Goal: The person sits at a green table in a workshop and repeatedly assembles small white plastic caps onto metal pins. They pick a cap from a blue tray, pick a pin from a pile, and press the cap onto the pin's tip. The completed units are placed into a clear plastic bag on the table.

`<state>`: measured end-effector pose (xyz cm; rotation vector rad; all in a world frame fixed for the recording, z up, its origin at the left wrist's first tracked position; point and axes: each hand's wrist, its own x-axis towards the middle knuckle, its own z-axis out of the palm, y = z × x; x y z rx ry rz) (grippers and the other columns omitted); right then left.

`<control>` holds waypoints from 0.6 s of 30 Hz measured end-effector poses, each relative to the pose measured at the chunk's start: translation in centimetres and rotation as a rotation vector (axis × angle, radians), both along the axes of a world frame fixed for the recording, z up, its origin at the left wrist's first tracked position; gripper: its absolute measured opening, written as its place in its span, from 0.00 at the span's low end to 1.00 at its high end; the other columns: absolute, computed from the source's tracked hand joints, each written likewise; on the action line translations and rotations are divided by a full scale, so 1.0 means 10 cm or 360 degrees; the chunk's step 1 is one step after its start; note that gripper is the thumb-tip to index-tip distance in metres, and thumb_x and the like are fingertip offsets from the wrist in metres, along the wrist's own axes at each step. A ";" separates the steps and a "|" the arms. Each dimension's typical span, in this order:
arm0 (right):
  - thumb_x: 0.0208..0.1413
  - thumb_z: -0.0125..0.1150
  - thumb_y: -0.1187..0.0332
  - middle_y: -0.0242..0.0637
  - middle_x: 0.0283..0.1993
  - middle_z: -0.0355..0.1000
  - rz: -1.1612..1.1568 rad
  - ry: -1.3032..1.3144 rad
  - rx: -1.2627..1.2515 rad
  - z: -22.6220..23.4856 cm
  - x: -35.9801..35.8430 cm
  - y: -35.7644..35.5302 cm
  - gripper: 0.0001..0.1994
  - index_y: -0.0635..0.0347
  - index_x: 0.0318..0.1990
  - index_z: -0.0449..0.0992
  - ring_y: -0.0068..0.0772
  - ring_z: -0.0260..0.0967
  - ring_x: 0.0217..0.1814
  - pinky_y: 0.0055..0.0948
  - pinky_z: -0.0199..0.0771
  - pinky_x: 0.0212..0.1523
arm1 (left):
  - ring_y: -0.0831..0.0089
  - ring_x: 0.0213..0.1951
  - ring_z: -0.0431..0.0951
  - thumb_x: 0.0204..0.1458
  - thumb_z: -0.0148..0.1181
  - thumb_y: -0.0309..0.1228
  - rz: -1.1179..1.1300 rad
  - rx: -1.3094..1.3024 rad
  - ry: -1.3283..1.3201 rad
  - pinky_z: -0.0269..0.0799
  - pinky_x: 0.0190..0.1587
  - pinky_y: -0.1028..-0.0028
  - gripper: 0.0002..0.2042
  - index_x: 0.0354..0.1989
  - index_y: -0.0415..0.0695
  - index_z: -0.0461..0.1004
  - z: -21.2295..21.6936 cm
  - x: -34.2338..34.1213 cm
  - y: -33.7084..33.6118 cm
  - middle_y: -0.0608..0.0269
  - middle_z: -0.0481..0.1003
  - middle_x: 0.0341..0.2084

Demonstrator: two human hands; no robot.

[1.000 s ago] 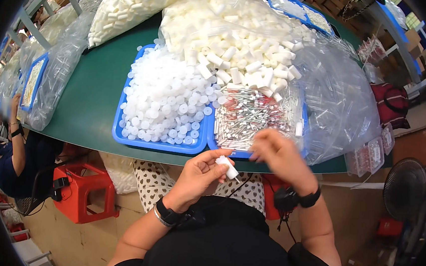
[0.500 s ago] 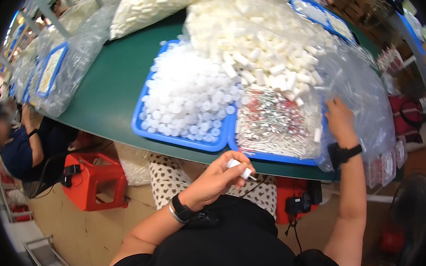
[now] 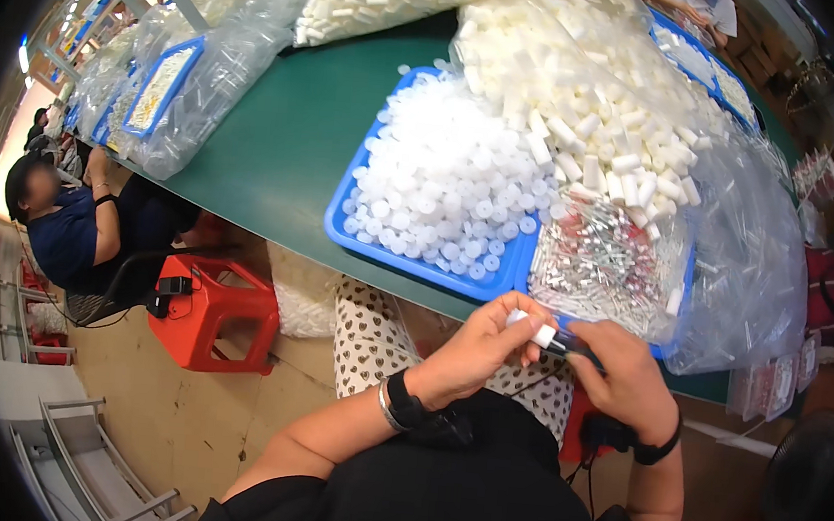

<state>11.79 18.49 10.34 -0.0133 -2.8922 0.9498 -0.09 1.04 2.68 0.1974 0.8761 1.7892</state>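
Just over the table's front edge, my two hands are close together. My left hand (image 3: 478, 355) is closed round a small white cylinder (image 3: 532, 330) that points toward the right hand. My right hand (image 3: 625, 377) pinches at the cylinder's right end; whatever its fingertips hold is too small to make out. Behind the hands is a blue tray (image 3: 489, 288) heaped with translucent white ring-shaped pieces (image 3: 443, 174). Beside it, a second blue tray (image 3: 687, 282) contains thin white sticks and metallic rods with reddish parts (image 3: 603, 256). Loose white cylinders (image 3: 630, 165) spill against both heaps.
A clear bag (image 3: 572, 38) of white cylinders lies at the back of the green table (image 3: 270, 141). Crumpled clear plastic (image 3: 745, 257) lies at the right. A red stool (image 3: 217, 313) stands left, near a seated co-worker (image 3: 72, 224). A fan (image 3: 805, 467) is at lower right.
My right hand has come from the right side of the stick tray to meet my left hand. The left hand still holds the white cylinder. The view has shifted, moving the table rightward.
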 end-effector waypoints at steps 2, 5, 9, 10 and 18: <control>0.55 0.62 0.74 0.46 0.37 0.73 -0.0021 -0.0041 -0.0129 -0.09 -0.02 -0.09 0.15 0.65 0.49 0.72 0.45 0.75 0.37 0.35 0.74 0.38 | 0.82 0.30 0.72 0.66 0.50 0.30 0.0060 -0.0010 -0.0002 0.70 0.36 0.80 0.07 0.44 0.40 0.67 0.06 0.01 -0.01 0.64 0.73 0.36; 0.56 0.61 0.75 0.44 0.36 0.73 -0.0133 -0.0035 -0.0480 -0.29 -0.03 -0.15 0.15 0.66 0.51 0.71 0.41 0.74 0.34 0.33 0.74 0.35 | 0.81 0.31 0.72 0.66 0.50 0.31 0.0132 0.0037 -0.0042 0.72 0.37 0.78 0.08 0.45 0.39 0.66 0.04 -0.03 -0.05 0.59 0.74 0.41; 0.56 0.61 0.76 0.42 0.33 0.71 -0.0286 0.0088 -0.0489 -0.42 -0.01 -0.16 0.16 0.67 0.52 0.71 0.38 0.71 0.31 0.31 0.71 0.33 | 0.80 0.32 0.72 0.65 0.50 0.30 0.0283 0.0097 -0.0127 0.71 0.37 0.78 0.07 0.44 0.39 0.65 -0.03 -0.06 -0.07 0.57 0.73 0.43; 0.56 0.61 0.76 0.42 0.33 0.71 -0.0283 0.0131 -0.0400 -0.40 0.00 -0.15 0.16 0.67 0.52 0.71 0.38 0.71 0.30 0.32 0.71 0.33 | 0.80 0.32 0.72 0.65 0.50 0.30 0.0318 0.0093 -0.0126 0.71 0.37 0.78 0.07 0.44 0.40 0.65 -0.03 -0.06 -0.08 0.57 0.73 0.43; 0.56 0.62 0.75 0.41 0.30 0.70 -0.0208 0.0144 -0.0375 -0.43 -0.02 -0.26 0.14 0.66 0.50 0.72 0.39 0.70 0.27 0.33 0.69 0.30 | 0.80 0.34 0.72 0.65 0.50 0.30 0.0365 -0.0022 0.0058 0.70 0.38 0.78 0.06 0.45 0.42 0.65 0.01 0.00 -0.05 0.59 0.73 0.42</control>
